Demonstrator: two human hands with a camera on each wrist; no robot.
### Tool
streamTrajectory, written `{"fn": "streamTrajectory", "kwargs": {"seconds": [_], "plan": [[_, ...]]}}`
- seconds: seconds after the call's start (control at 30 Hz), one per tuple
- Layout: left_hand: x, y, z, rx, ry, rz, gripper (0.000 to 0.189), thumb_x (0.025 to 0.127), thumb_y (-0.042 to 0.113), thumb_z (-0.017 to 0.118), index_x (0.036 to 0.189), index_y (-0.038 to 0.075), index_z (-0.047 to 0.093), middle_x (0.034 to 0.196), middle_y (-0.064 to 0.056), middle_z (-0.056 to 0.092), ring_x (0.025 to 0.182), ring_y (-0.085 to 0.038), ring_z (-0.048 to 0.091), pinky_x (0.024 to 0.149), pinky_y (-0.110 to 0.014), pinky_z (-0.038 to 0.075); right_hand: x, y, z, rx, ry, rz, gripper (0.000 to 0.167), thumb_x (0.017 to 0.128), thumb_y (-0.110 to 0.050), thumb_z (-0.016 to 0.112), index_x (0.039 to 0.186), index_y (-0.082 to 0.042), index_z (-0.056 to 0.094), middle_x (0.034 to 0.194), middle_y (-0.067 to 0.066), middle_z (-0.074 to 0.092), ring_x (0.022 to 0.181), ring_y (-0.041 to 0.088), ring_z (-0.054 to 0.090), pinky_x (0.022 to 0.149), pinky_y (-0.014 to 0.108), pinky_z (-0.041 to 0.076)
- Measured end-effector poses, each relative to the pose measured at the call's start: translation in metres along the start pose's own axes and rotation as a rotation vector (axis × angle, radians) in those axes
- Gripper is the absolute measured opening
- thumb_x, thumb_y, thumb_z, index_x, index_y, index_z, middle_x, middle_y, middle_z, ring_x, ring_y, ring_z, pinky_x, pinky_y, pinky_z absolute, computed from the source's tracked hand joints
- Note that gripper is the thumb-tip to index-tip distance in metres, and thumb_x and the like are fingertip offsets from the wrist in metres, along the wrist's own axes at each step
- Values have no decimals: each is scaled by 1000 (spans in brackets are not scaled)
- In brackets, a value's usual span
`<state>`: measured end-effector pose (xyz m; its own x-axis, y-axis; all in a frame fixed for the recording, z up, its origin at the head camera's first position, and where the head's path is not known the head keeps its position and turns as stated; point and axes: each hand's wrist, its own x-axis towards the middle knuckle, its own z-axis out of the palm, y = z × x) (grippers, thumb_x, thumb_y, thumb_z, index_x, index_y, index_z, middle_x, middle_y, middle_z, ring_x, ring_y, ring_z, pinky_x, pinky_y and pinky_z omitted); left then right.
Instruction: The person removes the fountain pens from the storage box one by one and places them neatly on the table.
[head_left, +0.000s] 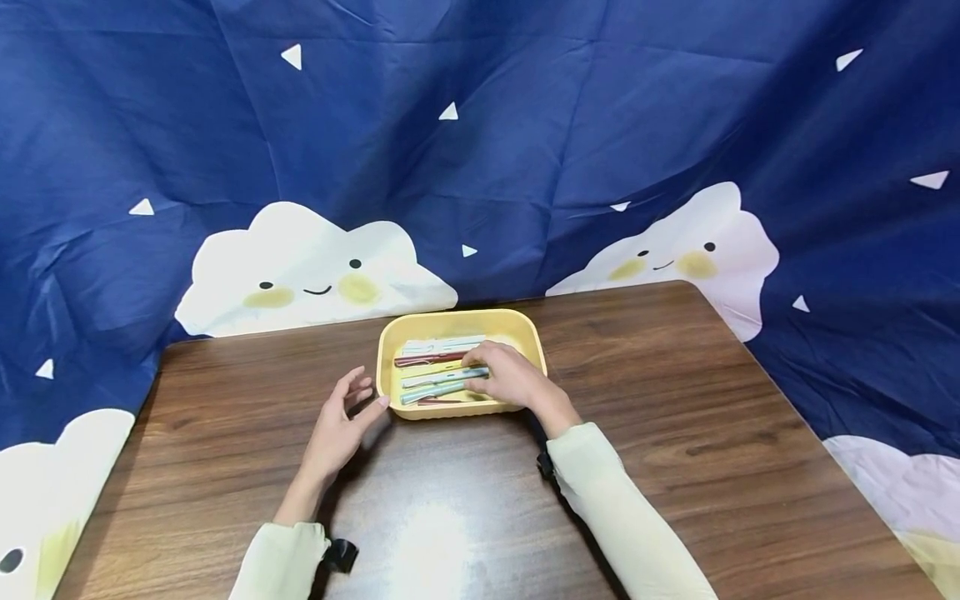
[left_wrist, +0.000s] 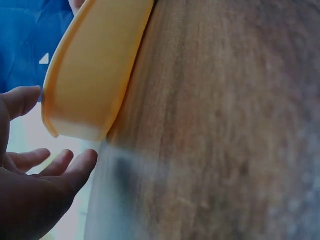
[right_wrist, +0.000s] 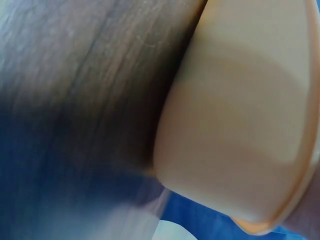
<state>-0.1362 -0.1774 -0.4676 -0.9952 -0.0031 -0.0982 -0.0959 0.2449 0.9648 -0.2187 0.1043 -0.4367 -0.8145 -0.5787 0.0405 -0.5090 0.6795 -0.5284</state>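
Note:
A yellow bin (head_left: 529,342) on the table holds several pens. A dark red pen (head_left: 429,360) lies across it, with white pens (head_left: 444,344) behind. Toward the front are a pale pen (head_left: 444,377) and a light teal pen (head_left: 431,393). My right hand (head_left: 510,375) reaches in over the right side, its thumb and fingers curved about the pale and teal pens' right ends; I cannot tell whether it pinches one. Beside the left end, my left hand (head_left: 339,429) is spread, its thumb right at the rim. Another red pen (head_left: 438,402) shows by the front wall.
The bin stands near the back edge of a brown wooden table (head_left: 712,433). Behind it hangs a blue cloth (head_left: 510,150) printed with clouds and triangles. Light glares off the table's front middle. In the right wrist view, the bin's outer wall (right_wrist: 235,110) hides the fingers.

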Motion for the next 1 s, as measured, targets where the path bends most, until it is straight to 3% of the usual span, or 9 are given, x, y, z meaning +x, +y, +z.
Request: {"fn": "streamTrajectory", "kwargs": {"seconds": [0.47, 0.8, 1.0], "plan": [[3, 3, 10, -108, 13, 16, 69, 96, 19, 73, 152, 1, 37, 147, -18, 45, 138, -32, 42, 112, -45, 35, 10, 5, 5, 40, -73, 63, 20, 87, -14, 82, 105, -9, 77, 103, 1, 72, 95, 20, 63, 87, 34, 51], [5, -4, 14, -153, 41, 17, 63, 95, 14, 72, 148, 1, 42, 143, -20, 49, 134, -32, 47, 106, -33, 37, 12, 6, 8, 16, -80, 59, 11, 86, -3, 79, 93, -10, 76, 92, -1, 69, 86, 17, 58, 81, 32, 48], [5, -4, 15, -161, 50, 33, 62, 94, 10, 73, 148, 1, 43, 142, -20, 50, 132, -32, 49, 96, -18, 42, 15, 6, 8, 20, -88, 91, 11, 85, -2, 80, 88, -12, 76, 91, -4, 70, 86, 15, 58, 83, 33, 49]]}}
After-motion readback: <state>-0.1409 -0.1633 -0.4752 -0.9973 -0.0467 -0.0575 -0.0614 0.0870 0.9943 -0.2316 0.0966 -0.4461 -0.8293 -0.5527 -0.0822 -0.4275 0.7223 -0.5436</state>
